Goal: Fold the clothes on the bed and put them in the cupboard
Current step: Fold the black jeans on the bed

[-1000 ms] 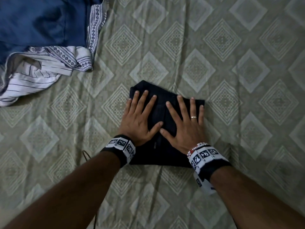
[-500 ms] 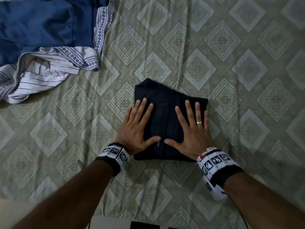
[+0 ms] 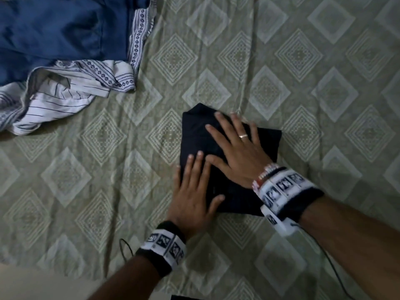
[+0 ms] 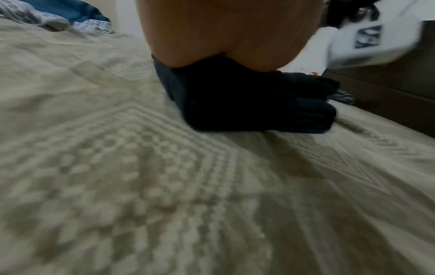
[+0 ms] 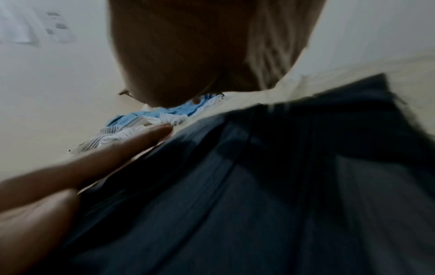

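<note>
- A heap of unfolded clothes lies at the far left of the bed: a blue garment [image 3: 54, 33] with a patterned white border, and a white striped shirt [image 3: 49, 105] beneath it; both are well apart from the hands.
- The bedsheet [image 3: 108, 169] is pale green with woven diamond shapes.
- The left hand [image 3: 192, 198] lies flat, fingers straight, on the near left corner of the folded dark garment [image 3: 268, 144]; its palm partly rests on the sheet.
- The right hand [image 3: 236, 150] is spread wide and flat on top of that garment, a ring on one finger.
- Both wristbands carry black-and-white square markers; no writing is readable.
</note>
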